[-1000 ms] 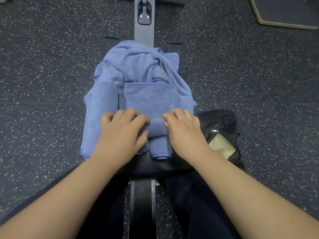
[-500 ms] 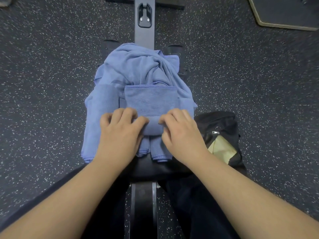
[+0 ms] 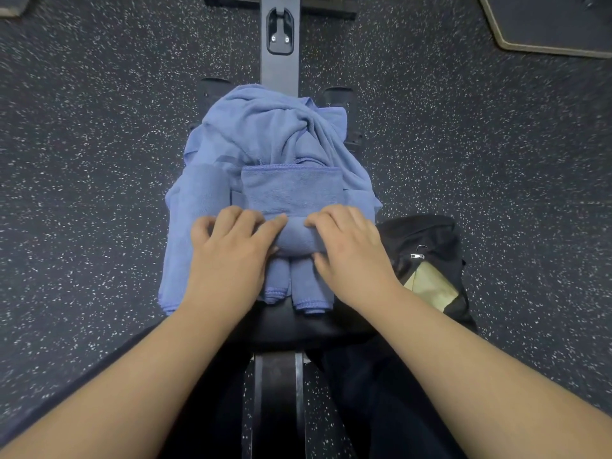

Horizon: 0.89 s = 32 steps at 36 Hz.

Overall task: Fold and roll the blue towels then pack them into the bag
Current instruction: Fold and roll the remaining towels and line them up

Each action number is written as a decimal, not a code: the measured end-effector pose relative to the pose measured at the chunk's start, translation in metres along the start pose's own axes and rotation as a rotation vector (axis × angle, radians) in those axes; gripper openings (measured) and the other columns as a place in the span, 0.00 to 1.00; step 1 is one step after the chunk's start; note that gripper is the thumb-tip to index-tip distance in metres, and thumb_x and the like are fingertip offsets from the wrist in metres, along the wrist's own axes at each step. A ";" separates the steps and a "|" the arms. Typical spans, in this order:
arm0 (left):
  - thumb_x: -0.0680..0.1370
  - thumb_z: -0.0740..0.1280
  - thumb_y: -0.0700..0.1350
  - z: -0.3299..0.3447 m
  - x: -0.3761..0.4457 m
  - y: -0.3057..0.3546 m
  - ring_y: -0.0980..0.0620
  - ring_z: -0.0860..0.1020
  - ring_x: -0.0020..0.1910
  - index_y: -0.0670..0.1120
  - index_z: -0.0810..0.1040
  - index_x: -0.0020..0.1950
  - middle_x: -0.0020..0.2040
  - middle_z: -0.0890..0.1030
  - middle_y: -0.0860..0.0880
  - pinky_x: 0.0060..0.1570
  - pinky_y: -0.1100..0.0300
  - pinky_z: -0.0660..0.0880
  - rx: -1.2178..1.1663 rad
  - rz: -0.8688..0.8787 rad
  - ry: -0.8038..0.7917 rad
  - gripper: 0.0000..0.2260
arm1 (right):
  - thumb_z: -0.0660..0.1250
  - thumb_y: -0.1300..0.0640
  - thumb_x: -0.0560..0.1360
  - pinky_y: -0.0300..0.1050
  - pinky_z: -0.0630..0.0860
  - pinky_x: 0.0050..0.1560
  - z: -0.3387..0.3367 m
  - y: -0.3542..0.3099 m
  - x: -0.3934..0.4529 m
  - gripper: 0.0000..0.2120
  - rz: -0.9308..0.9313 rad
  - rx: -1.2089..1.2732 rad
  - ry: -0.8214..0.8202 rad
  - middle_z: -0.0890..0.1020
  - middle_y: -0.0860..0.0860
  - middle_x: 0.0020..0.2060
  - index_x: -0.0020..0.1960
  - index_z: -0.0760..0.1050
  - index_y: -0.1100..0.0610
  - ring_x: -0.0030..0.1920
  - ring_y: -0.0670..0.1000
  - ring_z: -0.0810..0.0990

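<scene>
A folded blue towel (image 3: 291,190) lies on the black seat, its near end wound into a roll (image 3: 295,236). My left hand (image 3: 228,256) and my right hand (image 3: 351,253) grip that roll from either side, fingers curled over its top. Under it lie more blue towels: a crumpled one (image 3: 271,127) behind, a flat one (image 3: 195,226) hanging off the left, and two folded ends (image 3: 298,286) sticking out toward me. The black bag (image 3: 427,246) sits open on the floor to the right of the seat.
The black seat (image 3: 291,326) rides on a grey rail (image 3: 280,67) running away from me, with a dark footrest on each side. Speckled rubber floor surrounds it. A dark mat (image 3: 556,24) lies at the top right. My dark-trousered legs straddle the rail.
Both hands have moved forward over the folded towel, and the roll under them has grown thicker while the flat part ahead has shortened.
</scene>
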<state>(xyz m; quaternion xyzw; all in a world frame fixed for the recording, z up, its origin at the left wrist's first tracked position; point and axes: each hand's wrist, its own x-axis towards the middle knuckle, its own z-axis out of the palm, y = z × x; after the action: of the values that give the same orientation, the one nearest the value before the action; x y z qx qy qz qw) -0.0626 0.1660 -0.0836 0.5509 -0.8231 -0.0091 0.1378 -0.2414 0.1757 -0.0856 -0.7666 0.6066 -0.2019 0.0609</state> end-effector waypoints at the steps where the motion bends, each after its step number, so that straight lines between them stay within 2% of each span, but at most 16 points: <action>1: 0.76 0.57 0.50 0.000 0.000 0.000 0.46 0.69 0.52 0.51 0.79 0.61 0.49 0.79 0.49 0.50 0.50 0.59 -0.001 -0.002 0.003 0.18 | 0.74 0.63 0.62 0.44 0.61 0.48 0.000 0.000 0.000 0.20 -0.003 -0.002 0.000 0.77 0.53 0.48 0.53 0.76 0.56 0.51 0.52 0.68; 7: 0.74 0.61 0.47 0.001 0.001 0.004 0.45 0.68 0.52 0.44 0.76 0.54 0.47 0.79 0.46 0.49 0.50 0.60 0.019 -0.031 0.054 0.12 | 0.70 0.62 0.66 0.44 0.62 0.49 0.002 0.002 0.002 0.18 -0.016 -0.011 -0.005 0.78 0.53 0.50 0.55 0.76 0.57 0.52 0.55 0.73; 11: 0.74 0.61 0.47 -0.001 0.002 0.004 0.45 0.69 0.52 0.46 0.75 0.51 0.47 0.79 0.47 0.51 0.49 0.60 -0.009 -0.036 0.055 0.09 | 0.71 0.63 0.66 0.44 0.62 0.50 0.005 0.003 0.003 0.18 -0.014 -0.016 0.004 0.78 0.53 0.50 0.55 0.76 0.57 0.52 0.55 0.73; 14: 0.74 0.64 0.45 -0.004 0.003 0.004 0.45 0.72 0.52 0.49 0.77 0.49 0.50 0.79 0.49 0.54 0.49 0.60 -0.030 -0.027 0.073 0.05 | 0.72 0.63 0.67 0.44 0.62 0.50 0.006 0.004 0.004 0.18 -0.022 -0.020 0.019 0.78 0.53 0.49 0.55 0.77 0.57 0.52 0.53 0.70; 18: 0.73 0.68 0.43 -0.005 0.003 0.005 0.46 0.74 0.53 0.51 0.80 0.49 0.51 0.78 0.51 0.57 0.48 0.60 -0.042 -0.008 0.077 0.07 | 0.70 0.64 0.68 0.43 0.62 0.51 0.008 0.005 0.005 0.17 -0.024 -0.035 0.019 0.78 0.53 0.49 0.56 0.77 0.57 0.52 0.52 0.69; 23: 0.73 0.67 0.46 -0.005 0.003 0.003 0.47 0.74 0.55 0.53 0.81 0.53 0.53 0.79 0.51 0.59 0.44 0.60 -0.056 -0.003 0.067 0.10 | 0.65 0.63 0.69 0.44 0.63 0.52 0.007 0.004 0.008 0.17 -0.013 -0.048 0.000 0.79 0.53 0.50 0.57 0.77 0.57 0.51 0.56 0.75; 28: 0.65 0.77 0.45 -0.001 0.004 0.004 0.45 0.73 0.58 0.52 0.79 0.59 0.57 0.79 0.49 0.60 0.43 0.58 0.008 0.015 -0.016 0.23 | 0.65 0.63 0.69 0.45 0.63 0.54 0.009 0.003 0.009 0.18 0.008 -0.066 0.039 0.79 0.54 0.49 0.58 0.77 0.58 0.51 0.57 0.75; 30: 0.66 0.76 0.45 0.000 0.006 0.004 0.45 0.73 0.58 0.51 0.79 0.59 0.57 0.79 0.48 0.60 0.43 0.58 0.010 0.019 0.005 0.22 | 0.64 0.63 0.70 0.45 0.64 0.55 0.010 0.002 0.009 0.18 0.016 -0.062 0.043 0.79 0.54 0.50 0.59 0.77 0.59 0.51 0.58 0.77; 32: 0.70 0.71 0.46 0.002 0.009 0.004 0.45 0.74 0.56 0.52 0.79 0.59 0.55 0.79 0.48 0.61 0.43 0.58 0.017 0.022 0.046 0.17 | 0.63 0.62 0.71 0.45 0.64 0.55 0.009 0.000 0.009 0.17 0.024 -0.043 0.034 0.79 0.54 0.50 0.60 0.77 0.58 0.51 0.58 0.77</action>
<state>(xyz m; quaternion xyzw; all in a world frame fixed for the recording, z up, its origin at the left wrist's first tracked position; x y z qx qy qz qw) -0.0698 0.1593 -0.0826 0.5432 -0.8256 0.0120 0.1522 -0.2367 0.1658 -0.0917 -0.7570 0.6207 -0.2009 0.0365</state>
